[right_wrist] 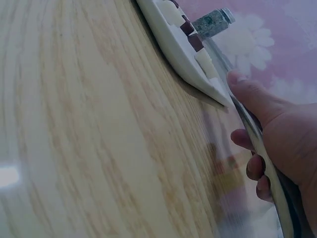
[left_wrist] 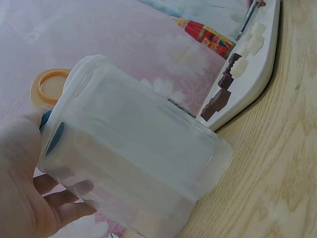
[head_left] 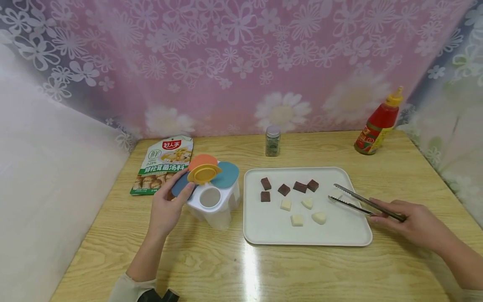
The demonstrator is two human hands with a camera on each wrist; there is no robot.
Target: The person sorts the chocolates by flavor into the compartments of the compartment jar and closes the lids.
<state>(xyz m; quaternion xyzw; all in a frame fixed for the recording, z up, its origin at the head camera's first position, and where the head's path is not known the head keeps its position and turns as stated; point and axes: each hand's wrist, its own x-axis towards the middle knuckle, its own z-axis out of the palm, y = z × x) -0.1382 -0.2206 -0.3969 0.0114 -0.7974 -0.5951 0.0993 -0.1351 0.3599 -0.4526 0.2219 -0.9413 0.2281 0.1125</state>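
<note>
Left hand point(head_left: 170, 205): you grip a white lobed plastic container point(head_left: 219, 218) beside a white rectangular tray point(head_left: 302, 235).
Right hand point(head_left: 416, 222): you hold slim metal tongs point(head_left: 358, 196), spread.
Container step: apparently uncovering one compartment point(head_left: 210, 197).
Tongs next: likely need aligning.

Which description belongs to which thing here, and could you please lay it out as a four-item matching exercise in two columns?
Things
1. Tongs
2. Sauce bottle
3. Small jar
4. Container

Descriptions
A. Green inside
B. Has a raised yellow lid
C. Held in the right hand
D. Mostly red

Pairs: 1-C, 2-D, 3-A, 4-B
</note>
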